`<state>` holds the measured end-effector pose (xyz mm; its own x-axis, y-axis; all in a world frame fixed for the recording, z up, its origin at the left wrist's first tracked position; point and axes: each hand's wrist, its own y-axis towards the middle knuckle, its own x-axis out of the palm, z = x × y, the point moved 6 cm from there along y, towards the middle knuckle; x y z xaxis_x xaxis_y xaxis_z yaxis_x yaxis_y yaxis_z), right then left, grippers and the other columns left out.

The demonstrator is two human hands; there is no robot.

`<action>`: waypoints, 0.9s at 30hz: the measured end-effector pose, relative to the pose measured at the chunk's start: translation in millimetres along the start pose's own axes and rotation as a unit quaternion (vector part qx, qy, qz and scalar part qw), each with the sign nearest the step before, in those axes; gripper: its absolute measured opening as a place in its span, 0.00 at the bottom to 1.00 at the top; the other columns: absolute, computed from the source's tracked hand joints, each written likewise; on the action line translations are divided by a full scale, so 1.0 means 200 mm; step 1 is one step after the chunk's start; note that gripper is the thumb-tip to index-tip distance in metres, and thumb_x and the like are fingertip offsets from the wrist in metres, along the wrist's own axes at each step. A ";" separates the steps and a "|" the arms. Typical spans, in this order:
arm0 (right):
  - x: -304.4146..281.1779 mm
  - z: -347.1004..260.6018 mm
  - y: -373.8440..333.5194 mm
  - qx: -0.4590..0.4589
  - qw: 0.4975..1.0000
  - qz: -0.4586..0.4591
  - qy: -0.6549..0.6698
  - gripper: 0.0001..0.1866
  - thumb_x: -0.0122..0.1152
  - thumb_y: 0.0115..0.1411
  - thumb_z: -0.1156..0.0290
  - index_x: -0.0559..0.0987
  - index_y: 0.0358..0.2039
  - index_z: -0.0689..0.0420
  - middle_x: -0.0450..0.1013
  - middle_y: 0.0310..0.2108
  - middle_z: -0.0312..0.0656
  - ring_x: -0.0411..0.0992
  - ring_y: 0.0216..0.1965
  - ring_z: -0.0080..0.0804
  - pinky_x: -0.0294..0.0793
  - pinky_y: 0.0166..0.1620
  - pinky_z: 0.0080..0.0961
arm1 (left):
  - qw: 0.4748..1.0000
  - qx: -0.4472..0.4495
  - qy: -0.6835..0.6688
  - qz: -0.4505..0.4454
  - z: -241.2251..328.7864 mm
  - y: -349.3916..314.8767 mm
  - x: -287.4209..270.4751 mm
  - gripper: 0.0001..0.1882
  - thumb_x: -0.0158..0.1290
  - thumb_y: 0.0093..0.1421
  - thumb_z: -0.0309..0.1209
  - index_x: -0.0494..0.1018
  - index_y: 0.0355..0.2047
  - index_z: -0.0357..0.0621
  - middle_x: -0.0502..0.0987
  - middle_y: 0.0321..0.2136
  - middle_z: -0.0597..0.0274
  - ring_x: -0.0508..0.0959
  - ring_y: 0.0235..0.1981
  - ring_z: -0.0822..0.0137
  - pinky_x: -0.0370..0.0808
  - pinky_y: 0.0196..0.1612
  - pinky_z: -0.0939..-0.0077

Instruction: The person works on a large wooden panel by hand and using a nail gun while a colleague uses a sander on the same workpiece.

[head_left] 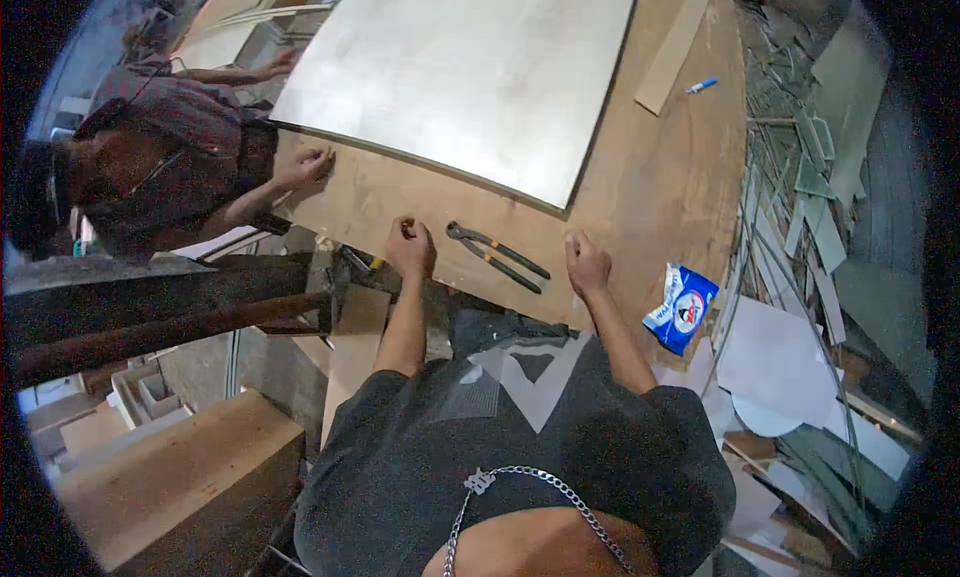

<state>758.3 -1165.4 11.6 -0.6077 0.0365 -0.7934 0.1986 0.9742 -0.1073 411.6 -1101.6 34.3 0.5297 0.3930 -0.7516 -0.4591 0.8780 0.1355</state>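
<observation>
My left hand (411, 247) rests at the near edge of the wooden table, its fingers curled in and nothing seen in them. My right hand (588, 264) lies on the tabletop farther right, closed in a loose fist with the thumb on top. Between the two hands lies a pair of pincers (497, 258) with black and orange handles, jaws toward the upper left; neither hand touches it. Just beyond, a large pale, glossy sheet (460, 77) covers much of the table. To the right of my right hand sits a blue and white soft packet (683, 310).
A wooden strip (675, 47) and a blue marker (702, 86) lie on the table's right side. At the left, a co-worker (170, 147) has both hands near the sheet. Offcuts (770, 362) litter the right; a wooden box (180, 477) stands lower left.
</observation>
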 end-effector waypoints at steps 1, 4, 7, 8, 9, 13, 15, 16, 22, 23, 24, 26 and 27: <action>0.02 0.04 0.00 0.003 0.999 0.038 -0.003 0.17 0.43 0.61 0.53 0.73 0.36 0.52 0.72 0.21 0.51 0.72 0.25 0.53 0.69 0.30 0.45 | 1.000 -0.005 -0.005 -0.001 0.04 -0.01 -0.02 0.12 0.50 0.50 0.37 0.73 0.32 0.45 0.76 0.25 0.54 0.77 0.28 0.53 0.72 0.31 0.63; 0.02 0.03 0.01 -0.002 0.997 0.076 0.004 0.16 0.44 0.61 0.53 0.74 0.34 0.50 0.72 0.21 0.49 0.72 0.24 0.52 0.70 0.29 0.44 | 0.998 0.039 -0.016 0.040 0.05 -0.01 -0.05 0.11 0.50 0.50 0.37 0.73 0.32 0.45 0.76 0.24 0.54 0.76 0.27 0.54 0.72 0.32 0.64; 0.01 0.00 0.00 -0.019 0.994 0.107 0.013 0.15 0.46 0.60 0.54 0.74 0.33 0.51 0.73 0.22 0.47 0.72 0.24 0.50 0.70 0.29 0.43 | 0.999 0.006 -0.039 0.034 0.04 0.00 -0.05 0.10 0.50 0.50 0.36 0.73 0.30 0.43 0.75 0.22 0.55 0.76 0.26 0.55 0.71 0.31 0.65; -0.01 -0.02 0.00 -0.035 0.990 0.134 0.019 0.14 0.47 0.60 0.55 0.74 0.32 0.51 0.73 0.23 0.46 0.72 0.24 0.49 0.70 0.28 0.43 | 0.997 0.021 -0.067 0.039 0.03 0.01 -0.05 0.10 0.50 0.50 0.35 0.73 0.29 0.43 0.74 0.21 0.55 0.76 0.25 0.55 0.71 0.31 0.66; -0.01 -0.03 0.00 -0.046 0.990 0.131 0.022 0.14 0.47 0.60 0.55 0.74 0.32 0.51 0.73 0.23 0.46 0.72 0.24 0.49 0.70 0.28 0.43 | 0.999 0.011 -0.041 0.029 0.00 0.00 -0.04 0.10 0.50 0.51 0.35 0.73 0.29 0.43 0.74 0.21 0.55 0.76 0.25 0.55 0.71 0.31 0.66; -0.01 -0.03 0.01 -0.014 0.994 0.102 0.022 0.12 0.49 0.59 0.57 0.74 0.32 0.52 0.73 0.22 0.44 0.72 0.23 0.47 0.70 0.28 0.41 | 0.999 -0.029 -0.035 0.001 0.04 -0.01 -0.06 0.12 0.50 0.51 0.37 0.73 0.29 0.43 0.75 0.22 0.54 0.76 0.26 0.55 0.71 0.32 0.64; -0.01 -0.02 0.01 -0.014 0.994 0.106 0.029 0.12 0.50 0.59 0.57 0.74 0.31 0.52 0.71 0.19 0.44 0.72 0.23 0.47 0.69 0.27 0.40 | 0.999 -0.018 -0.030 0.004 0.01 0.01 -0.04 0.11 0.50 0.50 0.38 0.73 0.29 0.44 0.75 0.23 0.54 0.76 0.27 0.55 0.72 0.33 0.64; 0.00 -0.02 0.01 -0.003 0.995 0.102 0.019 0.12 0.49 0.59 0.57 0.73 0.32 0.52 0.72 0.21 0.43 0.72 0.24 0.46 0.69 0.28 0.41 | 1.000 -0.007 -0.022 0.002 -0.01 0.01 -0.02 0.11 0.51 0.50 0.38 0.73 0.29 0.44 0.76 0.23 0.54 0.76 0.27 0.55 0.72 0.33 0.64; 0.01 -0.03 0.01 0.006 0.995 0.093 0.029 0.12 0.50 0.59 0.56 0.71 0.32 0.52 0.72 0.21 0.43 0.72 0.24 0.46 0.69 0.28 0.40 | 0.999 0.011 -0.038 0.025 -0.06 0.02 0.00 0.11 0.51 0.49 0.37 0.73 0.29 0.44 0.76 0.24 0.54 0.76 0.28 0.53 0.72 0.33 0.63; 0.01 -0.01 0.01 -0.001 0.993 0.114 0.019 0.13 0.51 0.58 0.56 0.70 0.32 0.52 0.71 0.20 0.42 0.72 0.24 0.45 0.68 0.29 0.40 | 0.999 0.010 -0.042 0.028 -0.05 0.02 0.00 0.11 0.51 0.49 0.37 0.73 0.29 0.44 0.76 0.24 0.54 0.76 0.28 0.53 0.72 0.33 0.63; 0.01 0.01 0.02 -0.006 0.993 0.116 0.017 0.13 0.51 0.58 0.56 0.70 0.32 0.52 0.71 0.20 0.42 0.72 0.24 0.45 0.68 0.29 0.40 | 0.999 0.003 -0.047 0.019 -0.04 0.02 0.00 0.11 0.51 0.49 0.37 0.73 0.29 0.44 0.76 0.24 0.54 0.76 0.27 0.54 0.72 0.33 0.63; 0.01 -0.01 0.00 0.011 0.994 0.101 0.033 0.15 0.49 0.59 0.53 0.70 0.32 0.53 0.71 0.21 0.45 0.72 0.25 0.47 0.68 0.30 0.41 | 0.999 -0.010 -0.051 0.016 -0.05 0.02 0.00 0.11 0.52 0.49 0.36 0.73 0.29 0.44 0.76 0.24 0.54 0.76 0.27 0.54 0.72 0.32 0.63; 0.01 -0.02 0.01 0.005 0.995 0.099 0.032 0.15 0.49 0.59 0.53 0.70 0.32 0.53 0.71 0.21 0.45 0.72 0.25 0.47 0.68 0.30 0.41 | 0.998 -0.003 -0.054 0.028 -0.06 0.02 0.00 0.10 0.52 0.48 0.36 0.73 0.29 0.44 0.76 0.23 0.54 0.76 0.27 0.54 0.72 0.32 0.63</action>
<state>754.9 -1162.1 11.3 -0.6038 0.2424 -0.7594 0.3276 0.9439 0.0408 400.5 -1101.4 27.0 0.5763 0.4692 -0.6691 -0.4945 0.8521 0.1715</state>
